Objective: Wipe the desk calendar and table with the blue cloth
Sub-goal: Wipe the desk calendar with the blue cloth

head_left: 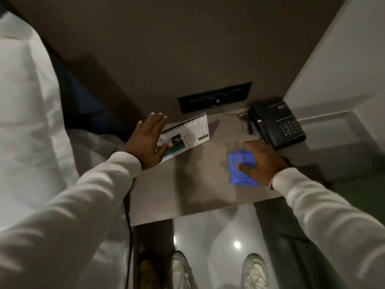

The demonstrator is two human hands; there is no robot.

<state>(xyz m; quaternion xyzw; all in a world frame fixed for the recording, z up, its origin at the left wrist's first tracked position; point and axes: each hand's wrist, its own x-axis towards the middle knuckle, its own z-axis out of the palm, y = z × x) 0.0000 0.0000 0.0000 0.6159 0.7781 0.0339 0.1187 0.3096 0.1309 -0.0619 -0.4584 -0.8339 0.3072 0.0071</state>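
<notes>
A white spiral-bound desk calendar (190,134) stands on the far left part of the small grey-brown table (187,190). My left hand (149,142) is spread open with fingers apart, its thumb and palm over the calendar's left end. Whether it touches the calendar I cannot tell. On the right side of the table lies the folded blue cloth (239,166), pressed flat on the tabletop. My right hand (261,161) rests on top of it, thumb hooked over the cloth's near edge.
A black desk telephone (277,124) with its coiled cord sits at the table's far right corner. A black socket panel (214,97) is set in the wall behind. A white bed (31,113) borders the left. My shoes stand on glossy floor below.
</notes>
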